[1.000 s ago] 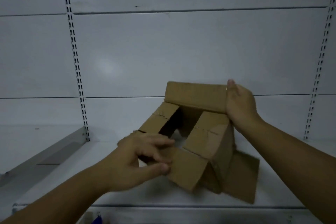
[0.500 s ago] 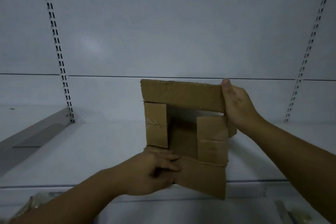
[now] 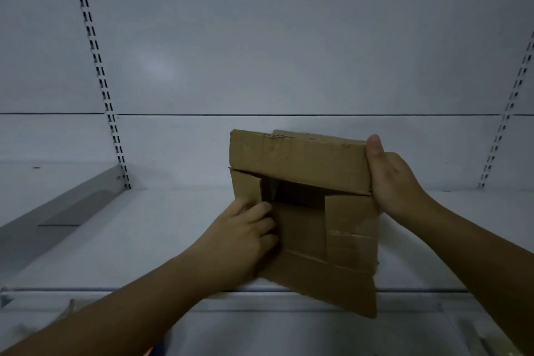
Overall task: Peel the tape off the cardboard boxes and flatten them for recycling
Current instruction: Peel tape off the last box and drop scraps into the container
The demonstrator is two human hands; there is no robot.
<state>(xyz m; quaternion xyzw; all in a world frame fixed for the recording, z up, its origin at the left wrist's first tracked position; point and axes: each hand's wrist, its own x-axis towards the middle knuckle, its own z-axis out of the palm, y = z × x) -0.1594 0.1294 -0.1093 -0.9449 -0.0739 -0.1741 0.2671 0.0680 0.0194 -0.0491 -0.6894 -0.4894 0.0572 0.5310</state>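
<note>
The fingers of the right grip hide behind the cardboard box, the fingertips of the left grip are half lost in its shadow, and the pale bits below are too blurry to name.

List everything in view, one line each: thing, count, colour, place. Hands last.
brown cardboard box: one, brown, held up in front of the shelf, centre-right, flaps partly open
clear tape strip: one, glossy, across the box's right flap
white metal shelf: one, white, beneath and behind the box
white back panel: one, white, behind the shelf
slotted metal uprights: two, white with dark slots, on the panel's left and right
grey shelf bracket: one, grey, far left
left hand: one, fingers curled at the box's left flap
right hand: one, grip on the box's upper right corner
</note>
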